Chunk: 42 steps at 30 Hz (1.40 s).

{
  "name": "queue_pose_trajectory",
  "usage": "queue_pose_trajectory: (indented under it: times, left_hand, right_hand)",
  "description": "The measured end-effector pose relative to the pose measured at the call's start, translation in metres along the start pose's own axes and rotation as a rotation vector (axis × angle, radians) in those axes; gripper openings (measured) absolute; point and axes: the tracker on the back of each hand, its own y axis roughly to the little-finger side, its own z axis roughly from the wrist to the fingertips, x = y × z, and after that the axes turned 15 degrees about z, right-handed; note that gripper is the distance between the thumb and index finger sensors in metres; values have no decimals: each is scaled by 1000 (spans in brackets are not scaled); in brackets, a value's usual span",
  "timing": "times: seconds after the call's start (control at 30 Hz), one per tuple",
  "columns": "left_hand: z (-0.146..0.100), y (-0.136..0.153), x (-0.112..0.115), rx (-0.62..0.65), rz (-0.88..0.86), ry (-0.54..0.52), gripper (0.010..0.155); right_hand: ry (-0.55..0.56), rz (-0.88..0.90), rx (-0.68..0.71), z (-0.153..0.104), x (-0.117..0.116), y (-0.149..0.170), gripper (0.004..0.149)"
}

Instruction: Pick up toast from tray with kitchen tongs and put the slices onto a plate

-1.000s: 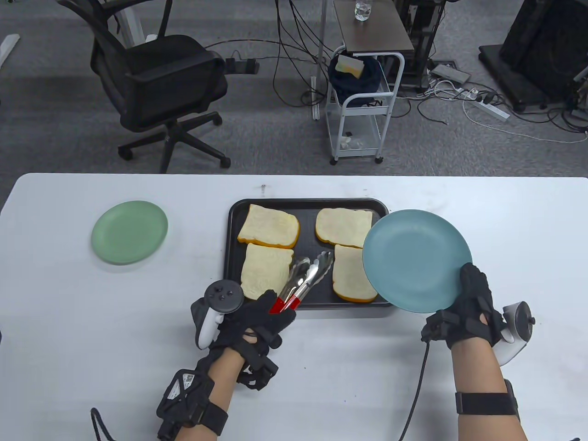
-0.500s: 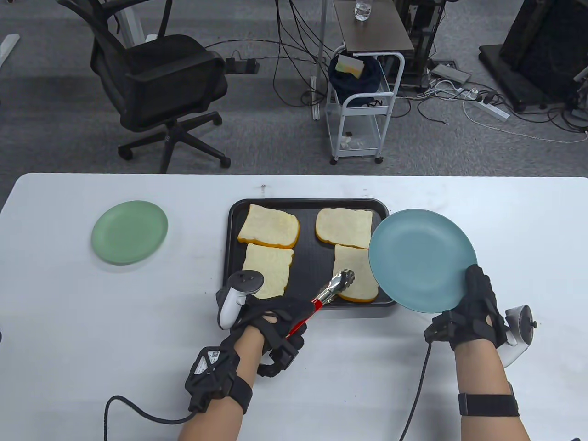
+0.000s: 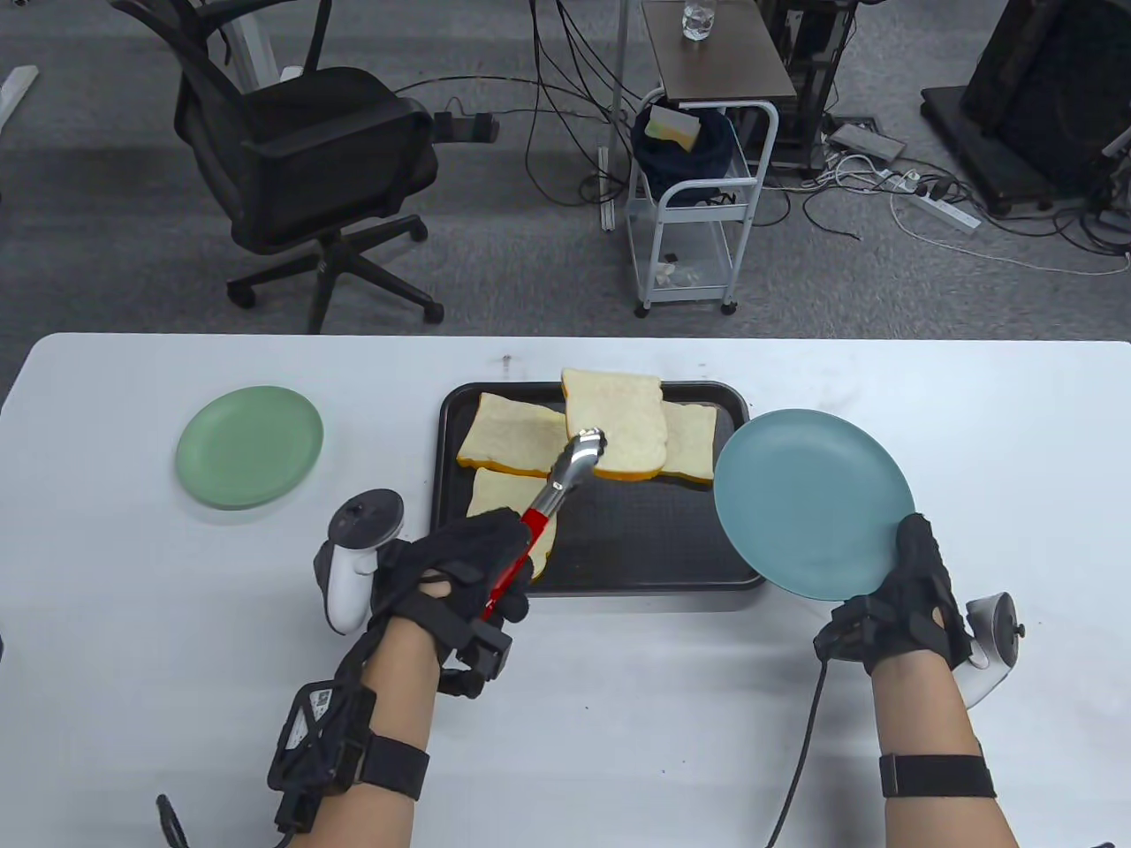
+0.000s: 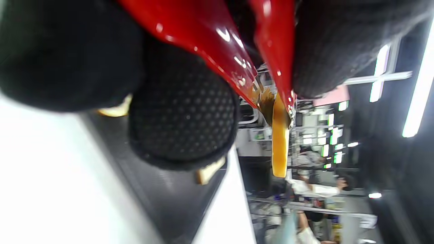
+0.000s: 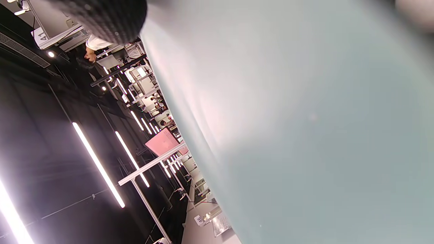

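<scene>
My left hand (image 3: 468,565) grips the red handles of the metal kitchen tongs (image 3: 565,473). The tong tips pinch a slice of toast (image 3: 618,420) and hold it raised above the back of the black tray (image 3: 654,548). In the left wrist view the tongs' red handles (image 4: 217,54) run between my gloved fingers, and the held toast (image 4: 280,142) shows edge-on. Three more slices lie on the tray: back left (image 3: 508,433), front left (image 3: 490,495), back right (image 3: 694,442). My right hand (image 3: 910,592) holds the blue plate (image 3: 808,499) by its near rim, tilted, beside the tray's right edge.
A green plate (image 3: 249,446) sits on the white table (image 3: 177,618) at the left. Beyond the table's far edge stand an office chair (image 3: 300,159) and a small white cart (image 3: 698,203). The blue plate's underside (image 5: 305,135) fills the right wrist view.
The tongs closed on the front right slice and lifted it up and toward the tray's back. My left hand moved left. The blue plate shifted slightly right.
</scene>
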Motion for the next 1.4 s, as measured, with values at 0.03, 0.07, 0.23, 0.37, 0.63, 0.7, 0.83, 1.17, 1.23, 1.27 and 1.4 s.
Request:
queue_pose_trajectory:
  times: [0.03, 0.07, 0.23, 0.37, 0.63, 0.7, 0.83, 1.17, 1.23, 1.27, 1.4]
  left_hand:
    - [-5, -9, -3, 25, -5, -5, 62]
    - [-11, -22, -5, 60, 0, -6, 62]
    - [-26, -71, 18, 195, 60, 72, 62]
    - [-19, -82, 58, 217, 129, 159, 62]
    - [11, -55, 115, 142, 189, 271, 62]
    - [15, -50, 120, 123, 206, 285, 62]
    - [16, -47, 121, 106, 232, 289, 62]
    - [-2, -56, 90, 103, 306, 216, 78]
    - [-6, -55, 79, 92, 309, 196, 78]
    - [-8, -54, 74, 87, 315, 187, 78]
    - [-9, -42, 52, 48, 311, 140, 78]
  right_hand:
    - [0, -2, -2, 0, 0, 0, 50]
    - [1, -8, -9, 0, 0, 1, 50]
    - [-4, -28, -14, 1, 0, 3, 50]
    - [-6, -32, -14, 2, 1, 3, 50]
    - [0, -30, -17, 2, 2, 3, 50]
    - [3, -29, -22, 2, 1, 4, 50]
    - [11, -32, -26, 2, 1, 4, 50]
    - [45, -43, -8, 1, 4, 3, 49]
    - [49, -38, -9, 1, 4, 3, 50]
    - [52, -36, -8, 1, 4, 3, 49]
    - [63, -9, -5, 1, 6, 2, 50]
